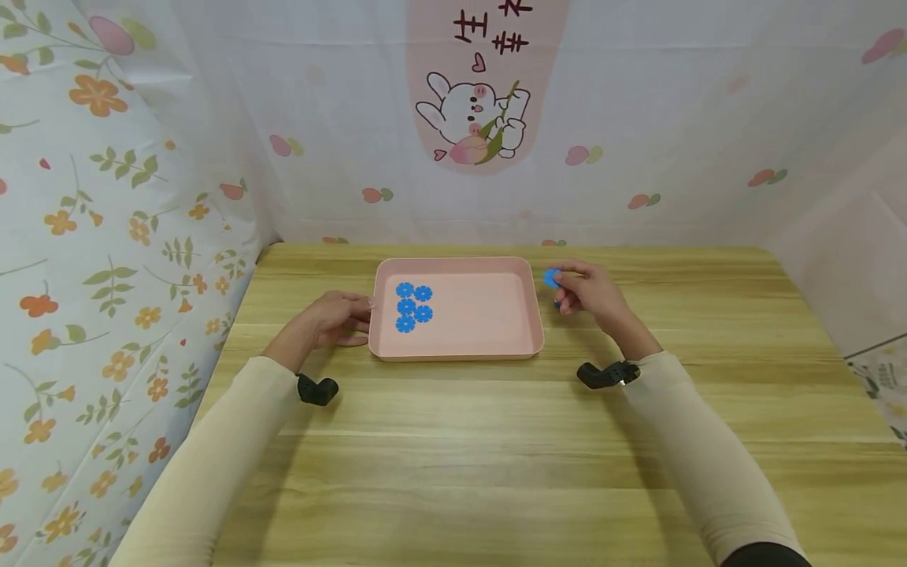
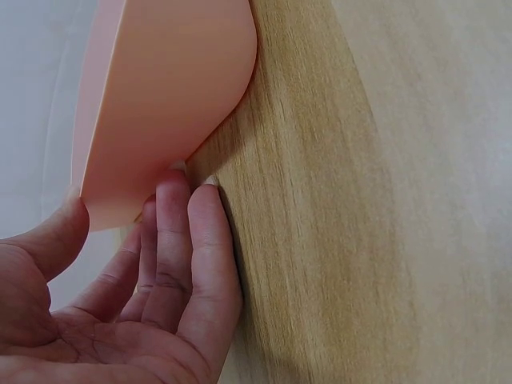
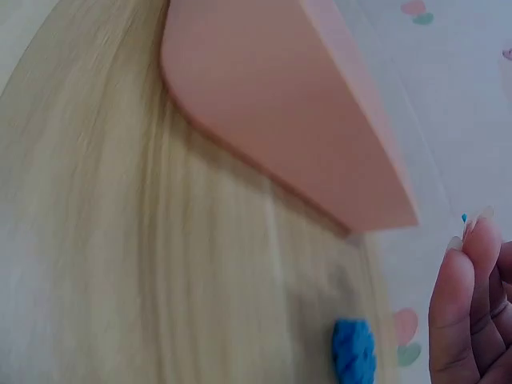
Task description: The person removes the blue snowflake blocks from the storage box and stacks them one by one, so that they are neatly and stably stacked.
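Observation:
A shallow pink tray (image 1: 468, 315) lies on the wooden table, with several blue flower-shaped discs (image 1: 406, 307) grouped at its left side. At the tray's left end is my left hand (image 1: 336, 317); its thumb touches the rim and its fingertips meet the lower edge in the left wrist view. Just beyond the tray's right end, my right hand (image 1: 584, 295) pinches one blue flower-shaped disc (image 1: 552, 276) between thumb and fingers, raised above the table. Under that hand a small blue pile of discs (image 3: 354, 352) sits on the table, mostly hidden in the head view.
The wooden table (image 1: 453, 457) reaches from the tray's near side toward me. Behind it hangs a white printed cloth (image 1: 340, 118) with a rabbit picture, and a flowered cloth (image 1: 113, 315) borders the left side. Both wrists wear black camera mounts (image 1: 317, 390).

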`<state>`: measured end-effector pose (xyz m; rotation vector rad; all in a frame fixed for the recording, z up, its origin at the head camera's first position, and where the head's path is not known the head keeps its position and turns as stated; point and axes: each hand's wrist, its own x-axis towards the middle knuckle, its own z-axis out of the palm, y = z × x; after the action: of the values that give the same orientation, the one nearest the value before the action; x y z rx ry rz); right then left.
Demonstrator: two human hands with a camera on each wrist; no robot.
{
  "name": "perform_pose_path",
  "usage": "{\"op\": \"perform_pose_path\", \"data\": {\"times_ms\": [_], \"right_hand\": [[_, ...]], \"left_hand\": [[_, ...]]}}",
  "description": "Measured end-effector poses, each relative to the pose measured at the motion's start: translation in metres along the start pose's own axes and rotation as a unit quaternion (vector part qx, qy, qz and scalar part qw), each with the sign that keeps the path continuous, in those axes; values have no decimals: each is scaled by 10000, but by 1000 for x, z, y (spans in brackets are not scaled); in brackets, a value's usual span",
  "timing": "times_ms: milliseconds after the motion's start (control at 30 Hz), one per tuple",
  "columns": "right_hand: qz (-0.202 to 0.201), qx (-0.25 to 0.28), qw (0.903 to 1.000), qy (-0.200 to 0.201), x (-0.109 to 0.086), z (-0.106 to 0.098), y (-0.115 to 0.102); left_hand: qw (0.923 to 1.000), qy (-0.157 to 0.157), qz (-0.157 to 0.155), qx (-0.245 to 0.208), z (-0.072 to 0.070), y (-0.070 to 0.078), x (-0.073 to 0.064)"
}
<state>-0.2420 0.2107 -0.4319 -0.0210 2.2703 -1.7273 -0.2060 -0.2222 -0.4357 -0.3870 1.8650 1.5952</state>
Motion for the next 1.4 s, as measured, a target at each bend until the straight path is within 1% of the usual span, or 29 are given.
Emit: {"op": "perform_pose_path", "data": {"times_ms": [167, 367, 500, 667, 800, 967, 1200, 1400], "right_hand": [[109, 131, 9998, 93, -3, -10, 10], [316, 218, 9991, 174, -6, -16, 20], [477, 115, 9986, 218, -8, -18, 26], [506, -90, 9985, 191, -6, -18, 35], [511, -70, 9985, 176, -3, -18, 41], [608, -9, 9980, 179, -2, -17, 44], [699, -174, 9973, 167, 0, -17, 45], [795, -221, 9965, 111, 2, -18, 45]], "left_hand": [[10000, 19, 0, 17, -1, -1, 1], [10000, 5, 16, 62, -2, -1, 2], [10000, 9, -12, 54, -2, 0, 1], [10000, 14, -28, 39, -2, 0, 1], [10000, 0, -18, 18, -1, 0, 0], [10000, -19, -12, 1, -1, -1, -1], [10000, -14, -29, -32, -2, -1, -1], [10000, -12, -23, -14, -2, -1, 2]]}}
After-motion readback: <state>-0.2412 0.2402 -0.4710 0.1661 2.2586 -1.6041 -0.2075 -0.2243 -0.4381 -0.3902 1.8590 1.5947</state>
